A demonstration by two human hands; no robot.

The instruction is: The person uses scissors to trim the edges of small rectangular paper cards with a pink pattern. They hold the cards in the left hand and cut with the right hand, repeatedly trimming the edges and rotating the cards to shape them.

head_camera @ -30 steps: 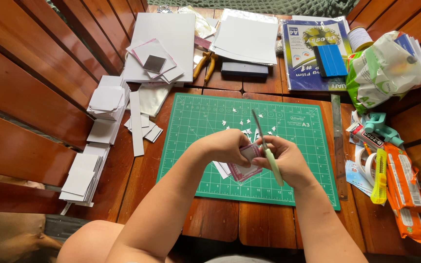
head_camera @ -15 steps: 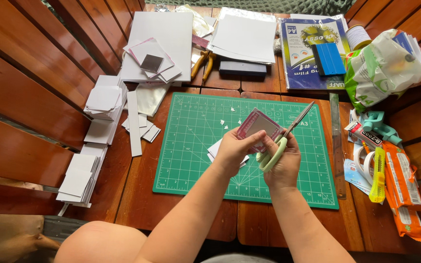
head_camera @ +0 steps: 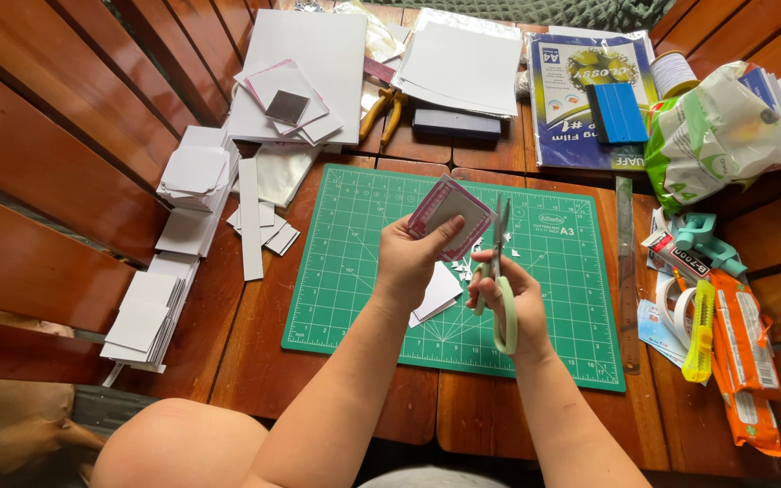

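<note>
My left hand [head_camera: 416,262] holds up a small square card [head_camera: 451,213] with a pink patterned border over the green cutting mat [head_camera: 354,262]. My right hand [head_camera: 499,294] grips green-handled scissors [head_camera: 501,271], blades pointing up beside the card's right edge. Small white paper scraps [head_camera: 459,268] lie on the mat under the hands, and a white card piece [head_camera: 436,294] lies below my left hand.
Stacks of white square cards [head_camera: 187,181] sit left of the mat. White sheets [head_camera: 463,68], pliers [head_camera: 381,108] and a dark box [head_camera: 456,124] lie at the back. A metal ruler [head_camera: 626,271], tape, a yellow knife [head_camera: 700,331] and orange packets [head_camera: 745,343] sit right.
My left hand lifted the card from the mat and turned it upright. The scissors swung from pointing up-right to nearly vertical beside the card.
</note>
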